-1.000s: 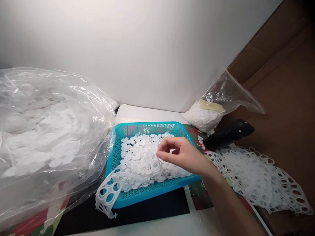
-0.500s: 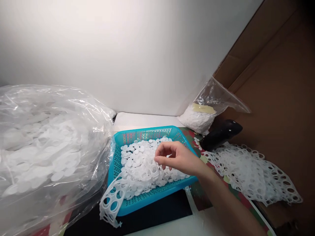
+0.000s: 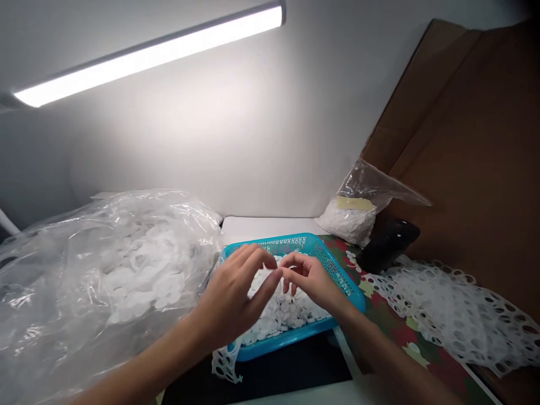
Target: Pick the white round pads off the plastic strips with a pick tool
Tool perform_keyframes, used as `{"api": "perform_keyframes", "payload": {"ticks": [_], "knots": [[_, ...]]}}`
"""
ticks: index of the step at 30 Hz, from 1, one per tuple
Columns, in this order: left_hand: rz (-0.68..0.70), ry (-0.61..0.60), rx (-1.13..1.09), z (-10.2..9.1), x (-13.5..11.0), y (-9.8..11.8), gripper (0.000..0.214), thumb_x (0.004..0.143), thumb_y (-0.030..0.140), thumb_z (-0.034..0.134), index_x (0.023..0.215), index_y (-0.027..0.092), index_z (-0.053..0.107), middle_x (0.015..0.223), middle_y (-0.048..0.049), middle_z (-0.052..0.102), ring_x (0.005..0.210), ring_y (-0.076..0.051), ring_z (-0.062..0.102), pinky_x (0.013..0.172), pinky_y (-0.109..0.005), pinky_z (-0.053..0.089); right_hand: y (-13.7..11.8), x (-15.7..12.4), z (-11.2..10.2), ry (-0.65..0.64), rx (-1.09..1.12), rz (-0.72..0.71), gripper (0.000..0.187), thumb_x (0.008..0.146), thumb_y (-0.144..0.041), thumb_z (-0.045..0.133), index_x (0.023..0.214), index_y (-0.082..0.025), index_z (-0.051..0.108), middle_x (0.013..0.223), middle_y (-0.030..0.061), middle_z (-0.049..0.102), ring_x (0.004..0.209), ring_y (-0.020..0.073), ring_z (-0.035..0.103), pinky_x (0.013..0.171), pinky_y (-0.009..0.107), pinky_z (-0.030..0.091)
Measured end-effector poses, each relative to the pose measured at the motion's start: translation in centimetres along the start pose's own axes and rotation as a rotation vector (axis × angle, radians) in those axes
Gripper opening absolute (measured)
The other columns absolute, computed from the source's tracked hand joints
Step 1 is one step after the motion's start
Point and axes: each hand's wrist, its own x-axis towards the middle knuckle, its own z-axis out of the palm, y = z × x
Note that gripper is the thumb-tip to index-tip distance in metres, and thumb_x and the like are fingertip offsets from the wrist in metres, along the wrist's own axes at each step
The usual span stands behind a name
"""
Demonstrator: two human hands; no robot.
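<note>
A blue plastic mesh basket (image 3: 287, 339) holds a heap of small white plastic discs (image 3: 284, 311). My left hand (image 3: 234, 295) and my right hand (image 3: 307, 278) hover over the heap, their fingertips almost meeting above its middle. Whether any disc or strip lies between the fingers is hidden. A white perforated plastic strip (image 3: 225, 363) hangs over the basket's near left corner, and my left hand covers its upper part.
A large clear bag of white discs (image 3: 109, 270) lies left of the basket. Behind on the right are a small bag of discs (image 3: 348, 222), a black handled tool (image 3: 388, 244) and perforated sheet scrap (image 3: 447, 309). Cardboard (image 3: 455, 124) stands at the right; a strip lamp (image 3: 147, 56) shines above.
My left hand has entered over the basket and meets my right hand above the heap. The view has tilted upward, bringing the lamp into sight. Less of the strip shows.
</note>
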Motion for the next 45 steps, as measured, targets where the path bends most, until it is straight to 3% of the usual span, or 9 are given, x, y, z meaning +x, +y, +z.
{"api": "perform_keyframes", "payload": {"ticks": [3, 5, 10, 15, 20, 29, 34, 38, 45], "knots": [[-0.164, -0.143, -0.056, 1.4, 0.7, -1.5, 0.029, 0.094, 0.043, 0.039, 0.099, 0.019, 0.053, 0.099, -0.0056, 0.058, 0.093, -0.018, 0.054, 0.078, -0.033, 0.045, 0.7, -0.7, 0.0, 0.061, -0.020, -0.026, 0.020, 0.081, -0.037, 0.061, 0.081, -0.017, 0.056, 0.071, -0.0026, 0.056, 0.054, 0.0085, 0.057, 0.048, 0.020, 0.045], [-0.196, -0.234, -0.103, 2.3, 1.0, -2.2, 0.030, 0.093, 0.046, 0.040, 0.094, 0.019, 0.052, 0.092, -0.0041, 0.058, 0.085, -0.017, 0.054, 0.070, -0.029, 0.044, 1.0, -1.4, 0.0, 0.099, -0.097, -0.050, 0.016, 0.082, -0.034, 0.060, 0.082, -0.018, 0.057, 0.069, -0.0029, 0.056, 0.056, 0.0091, 0.057, 0.050, 0.021, 0.045], [-0.190, -0.274, -0.244, 3.7, 1.2, -2.8, 0.032, 0.090, 0.045, 0.046, 0.078, 0.016, 0.051, 0.075, -0.0012, 0.056, 0.068, -0.011, 0.049, 0.061, -0.024, 0.039, 0.9, -2.8, -0.3, 0.211, -0.372, -0.192, 0.005, 0.081, -0.023, 0.059, 0.079, -0.019, 0.059, 0.072, -0.0021, 0.059, 0.062, 0.0095, 0.057, 0.057, 0.021, 0.047], [-0.317, -0.387, -0.497, 4.6, 1.4, -3.7, 0.033, 0.085, 0.046, 0.055, 0.082, 0.013, 0.058, 0.077, -0.0025, 0.058, 0.069, -0.011, 0.052, 0.062, -0.023, 0.041, 1.2, -3.7, -0.4, 0.209, -0.393, -0.228, 0.007, 0.084, -0.023, 0.055, 0.081, -0.020, 0.061, 0.079, -0.0003, 0.061, 0.072, 0.0113, 0.060, 0.064, 0.021, 0.053], [-0.359, -0.402, -0.585, 4.6, 1.6, -4.1, 0.030, 0.082, 0.041, 0.059, 0.087, 0.013, 0.064, 0.079, -0.0030, 0.060, 0.066, -0.010, 0.052, 0.063, -0.023, 0.042, 1.5, -3.9, -0.6, 0.216, -0.356, -0.171, 0.011, 0.082, -0.029, 0.061, 0.088, -0.020, 0.062, 0.087, 0.0008, 0.064, 0.078, 0.0124, 0.064, 0.069, 0.022, 0.056], [-0.282, -0.365, -0.426, 4.5, 1.5, -3.8, 0.025, 0.084, 0.036, 0.056, 0.087, 0.014, 0.067, 0.081, -0.0039, 0.063, 0.071, -0.012, 0.052, 0.062, -0.023, 0.040, 1.6, -3.8, -0.9, 0.218, -0.357, -0.149, 0.015, 0.084, -0.034, 0.060, 0.085, -0.022, 0.069, 0.085, 0.0013, 0.069, 0.077, 0.0139, 0.065, 0.067, 0.022, 0.054], [-0.280, -0.349, -0.390, 4.7, 1.4, -4.0, 0.022, 0.084, 0.032, 0.054, 0.094, 0.015, 0.065, 0.075, -0.0018, 0.058, 0.069, -0.012, 0.048, 0.062, -0.024, 0.037, 1.7, -3.9, -1.2, 0.198, -0.316, -0.102, 0.016, 0.085, -0.033, 0.058, 0.085, -0.020, 0.067, 0.083, 0.0014, 0.069, 0.075, 0.0141, 0.066, 0.066, 0.022, 0.053], [-0.284, -0.428, -0.475, 4.6, 1.4, -3.9, 0.027, 0.085, 0.032, 0.051, 0.104, 0.017, 0.063, 0.071, 0.0000, 0.053, 0.063, -0.010, 0.044, 0.057, -0.023, 0.033, 2.2, -3.9, -1.4, 0.187, -0.139, -0.016, 0.021, 0.083, -0.038, 0.060, 0.085, -0.018, 0.062, 0.079, 0.0017, 0.065, 0.071, 0.0140, 0.066, 0.064, 0.024, 0.055], [-0.275, -0.499, -0.612, 4.1, 1.5, -3.8, 0.031, 0.086, 0.033, 0.051, 0.113, 0.019, 0.061, 0.092, -0.0049, 0.060, 0.074, -0.012, 0.048, 0.062, -0.023, 0.035, 2.4, -3.3, -1.8, 0.192, 0.160, 0.016, 0.031, 0.079, -0.047, 0.062, 0.083, -0.018, 0.053, 0.082, -0.0004, 0.059, 0.074, 0.0127, 0.066, 0.070, 0.029, 0.058]]}}
